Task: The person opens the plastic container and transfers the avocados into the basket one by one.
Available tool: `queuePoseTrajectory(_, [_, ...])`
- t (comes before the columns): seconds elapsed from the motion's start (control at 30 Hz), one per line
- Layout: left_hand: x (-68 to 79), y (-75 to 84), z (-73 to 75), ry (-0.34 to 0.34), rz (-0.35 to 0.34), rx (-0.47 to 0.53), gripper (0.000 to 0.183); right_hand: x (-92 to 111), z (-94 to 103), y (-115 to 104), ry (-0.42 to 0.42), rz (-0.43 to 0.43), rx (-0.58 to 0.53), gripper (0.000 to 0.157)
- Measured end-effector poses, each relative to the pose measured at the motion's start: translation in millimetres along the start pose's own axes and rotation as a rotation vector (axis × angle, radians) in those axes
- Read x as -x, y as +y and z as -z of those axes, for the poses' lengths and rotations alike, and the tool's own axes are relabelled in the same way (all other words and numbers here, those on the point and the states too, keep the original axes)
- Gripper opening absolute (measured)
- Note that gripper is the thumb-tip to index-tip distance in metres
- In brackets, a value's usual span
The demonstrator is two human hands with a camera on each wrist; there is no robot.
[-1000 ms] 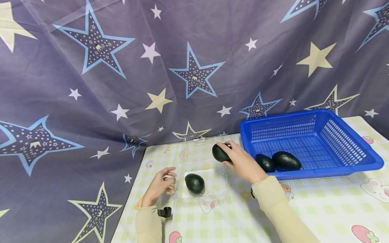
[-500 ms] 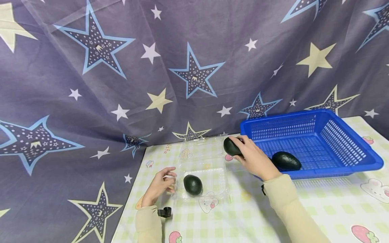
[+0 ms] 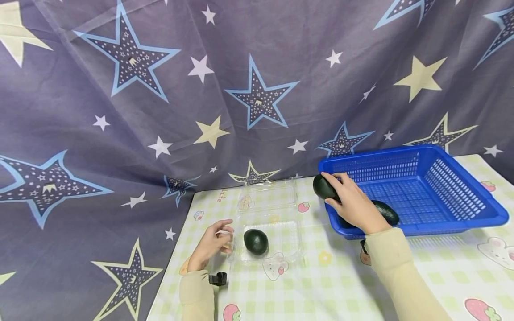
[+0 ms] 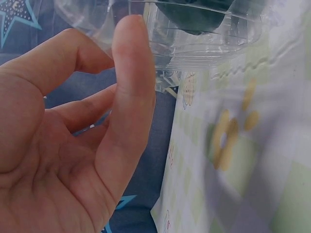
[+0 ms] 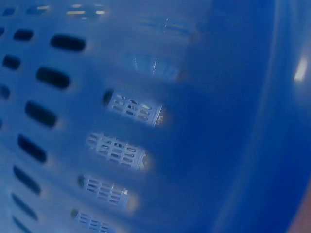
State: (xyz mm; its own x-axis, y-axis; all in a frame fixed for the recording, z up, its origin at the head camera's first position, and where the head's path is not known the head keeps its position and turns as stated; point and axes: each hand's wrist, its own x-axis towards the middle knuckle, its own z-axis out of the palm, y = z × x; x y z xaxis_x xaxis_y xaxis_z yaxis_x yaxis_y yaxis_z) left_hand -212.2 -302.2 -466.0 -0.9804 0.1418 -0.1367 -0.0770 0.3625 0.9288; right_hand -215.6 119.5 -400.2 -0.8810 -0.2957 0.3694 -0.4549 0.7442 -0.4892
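Gripping avocado point(image 3: 324, 187), right hand point(image 3: 353, 205) over basket point(image 3: 462, 187)

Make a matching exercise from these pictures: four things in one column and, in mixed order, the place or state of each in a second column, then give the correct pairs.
Things:
1. right hand
2. left hand
3. avocado in the tray
4. blue basket

Places or states:
A. lies in the clear plastic tray
B. grips a dark avocado at the basket's near-left corner
C. stands on the right of the table
D. touches the tray's left edge

Pairs: 1-B, 2-D, 3-A, 4-C
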Motion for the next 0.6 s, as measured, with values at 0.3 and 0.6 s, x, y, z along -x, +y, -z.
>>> queuePoseTrajectory(0.3, [0.7, 0.9, -0.1, -0.010, -0.004, 0.009, 0.056, 5.0, 9.1, 5.5, 0.010, -0.050, -0.005, 0.069])
queuePoseTrajectory(0.6, [1.5, 1.2, -0.3, -0.007, 0.004, 0.021, 0.056, 10.5, 11.4, 20.7, -0.027, -0.114, 0.004, 0.068])
